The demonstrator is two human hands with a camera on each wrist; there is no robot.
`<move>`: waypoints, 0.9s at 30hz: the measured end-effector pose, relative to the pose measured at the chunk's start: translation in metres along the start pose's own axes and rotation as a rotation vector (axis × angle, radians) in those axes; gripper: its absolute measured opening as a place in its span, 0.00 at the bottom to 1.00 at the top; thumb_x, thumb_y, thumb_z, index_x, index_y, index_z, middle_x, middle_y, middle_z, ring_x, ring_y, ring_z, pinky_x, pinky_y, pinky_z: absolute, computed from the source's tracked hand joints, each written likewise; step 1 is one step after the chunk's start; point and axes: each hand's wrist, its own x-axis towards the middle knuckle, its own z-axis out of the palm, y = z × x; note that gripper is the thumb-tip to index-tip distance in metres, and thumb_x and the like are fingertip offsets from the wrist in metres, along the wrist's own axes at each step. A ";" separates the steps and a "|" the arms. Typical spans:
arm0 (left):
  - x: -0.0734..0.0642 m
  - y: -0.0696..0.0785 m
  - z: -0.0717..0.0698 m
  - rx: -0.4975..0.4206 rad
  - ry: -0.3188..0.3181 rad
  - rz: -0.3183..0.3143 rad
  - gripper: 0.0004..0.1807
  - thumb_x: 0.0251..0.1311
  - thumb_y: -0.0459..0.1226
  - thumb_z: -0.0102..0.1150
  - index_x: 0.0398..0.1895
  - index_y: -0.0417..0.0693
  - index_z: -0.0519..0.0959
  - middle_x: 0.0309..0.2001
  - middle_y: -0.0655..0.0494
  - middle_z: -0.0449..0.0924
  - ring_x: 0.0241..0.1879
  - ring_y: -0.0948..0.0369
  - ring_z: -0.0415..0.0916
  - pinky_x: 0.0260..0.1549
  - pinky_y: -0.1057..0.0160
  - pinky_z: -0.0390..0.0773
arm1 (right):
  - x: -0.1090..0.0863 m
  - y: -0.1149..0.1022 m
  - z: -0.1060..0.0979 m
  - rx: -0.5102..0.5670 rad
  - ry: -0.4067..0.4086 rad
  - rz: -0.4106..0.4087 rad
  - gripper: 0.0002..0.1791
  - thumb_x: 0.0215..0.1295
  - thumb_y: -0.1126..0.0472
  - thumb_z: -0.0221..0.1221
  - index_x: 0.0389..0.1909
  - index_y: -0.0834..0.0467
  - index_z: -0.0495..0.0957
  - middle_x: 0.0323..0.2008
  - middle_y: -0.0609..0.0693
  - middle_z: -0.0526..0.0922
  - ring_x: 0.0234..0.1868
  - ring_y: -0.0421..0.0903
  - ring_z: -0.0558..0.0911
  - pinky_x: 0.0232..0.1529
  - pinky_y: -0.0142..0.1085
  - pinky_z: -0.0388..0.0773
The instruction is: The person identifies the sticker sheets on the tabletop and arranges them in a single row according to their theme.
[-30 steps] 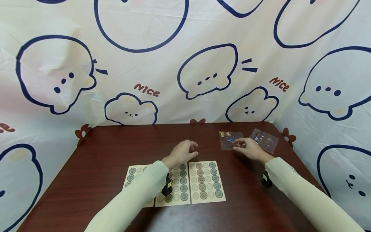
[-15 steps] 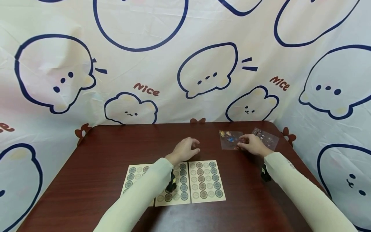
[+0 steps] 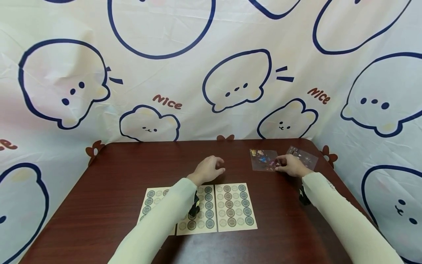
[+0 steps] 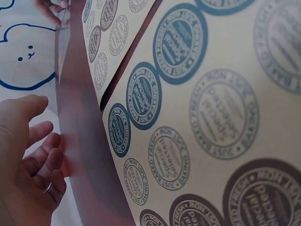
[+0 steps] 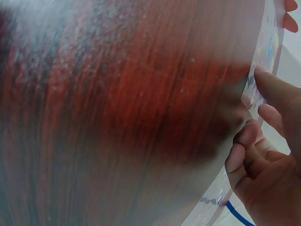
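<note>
My right hand (image 3: 291, 165) is at the right edge of a clear sheet with small colourful prints (image 3: 258, 161), at the table's far right. In the right wrist view, the thumb of my right hand (image 5: 277, 136) lies over that sheet's edge, apart from the index finger. A second clear sheet (image 3: 308, 158) lies partly behind this hand. My left hand (image 3: 207, 169) holds nothing, its fingers loosely bent, just beyond the round-label sticker sheets. Of these, the right sticker sheet (image 3: 234, 208) shows fully; my left sleeve partly covers the middle sticker sheet (image 4: 214, 113) and the left one.
The dark red-brown wooden table (image 3: 138, 161) reaches back to a cloth backdrop (image 3: 188, 84) printed with cartoon outlines, which also hangs along both sides. A small black device (image 3: 194, 206) hangs under my left wrist, and another black device (image 3: 304, 197) under my right.
My right hand has slid rightward over the colourful clear sheet to its right edge, while the sheet stays in place. My left hand has shifted slightly farther from me.
</note>
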 end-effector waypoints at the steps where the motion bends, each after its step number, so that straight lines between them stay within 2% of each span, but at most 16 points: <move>1: 0.000 0.000 0.000 -0.004 -0.001 -0.001 0.19 0.70 0.44 0.60 0.61 0.49 0.79 0.53 0.50 0.80 0.53 0.54 0.78 0.52 0.52 0.78 | 0.000 0.000 0.000 -0.002 -0.001 0.002 0.30 0.71 0.57 0.62 0.67 0.70 0.70 0.54 0.69 0.80 0.47 0.56 0.78 0.52 0.53 0.76; 6: 0.000 -0.001 0.003 -0.014 -0.005 -0.002 0.19 0.71 0.43 0.59 0.61 0.49 0.79 0.53 0.50 0.80 0.52 0.54 0.77 0.51 0.52 0.78 | 0.000 -0.003 0.001 0.004 -0.002 -0.024 0.29 0.69 0.59 0.63 0.66 0.71 0.72 0.50 0.67 0.81 0.43 0.52 0.76 0.52 0.52 0.76; 8: -0.001 -0.001 0.004 -0.016 -0.006 0.000 0.20 0.71 0.43 0.59 0.62 0.49 0.79 0.52 0.50 0.80 0.52 0.54 0.77 0.51 0.52 0.78 | 0.001 -0.005 0.001 0.008 0.000 -0.047 0.29 0.68 0.60 0.65 0.64 0.72 0.73 0.44 0.65 0.83 0.41 0.51 0.76 0.52 0.52 0.77; 13: -0.001 0.001 0.006 -0.044 -0.003 0.015 0.21 0.70 0.42 0.60 0.63 0.47 0.78 0.52 0.49 0.79 0.51 0.53 0.77 0.51 0.51 0.78 | 0.005 -0.015 0.005 0.030 -0.008 -0.096 0.28 0.65 0.60 0.67 0.61 0.73 0.75 0.30 0.56 0.79 0.32 0.47 0.72 0.40 0.41 0.72; 16: 0.000 0.001 0.007 -0.068 -0.002 0.022 0.22 0.70 0.42 0.60 0.64 0.46 0.77 0.54 0.48 0.79 0.54 0.52 0.76 0.53 0.49 0.77 | 0.009 -0.020 0.010 0.037 -0.008 -0.113 0.28 0.64 0.61 0.67 0.60 0.73 0.76 0.32 0.56 0.80 0.33 0.47 0.72 0.39 0.40 0.72; 22: 0.001 0.002 0.009 -0.134 -0.018 0.016 0.26 0.70 0.42 0.60 0.68 0.45 0.74 0.61 0.45 0.77 0.61 0.49 0.74 0.59 0.46 0.75 | 0.014 -0.031 0.019 0.034 0.008 -0.123 0.27 0.64 0.60 0.68 0.60 0.71 0.77 0.42 0.62 0.83 0.38 0.50 0.75 0.46 0.47 0.76; 27: 0.002 0.002 0.012 -0.175 -0.028 -0.010 0.27 0.70 0.42 0.60 0.70 0.46 0.72 0.63 0.46 0.75 0.64 0.49 0.72 0.63 0.46 0.73 | 0.019 -0.040 0.026 0.061 0.004 -0.119 0.26 0.64 0.60 0.68 0.59 0.70 0.78 0.42 0.60 0.82 0.39 0.50 0.75 0.45 0.44 0.75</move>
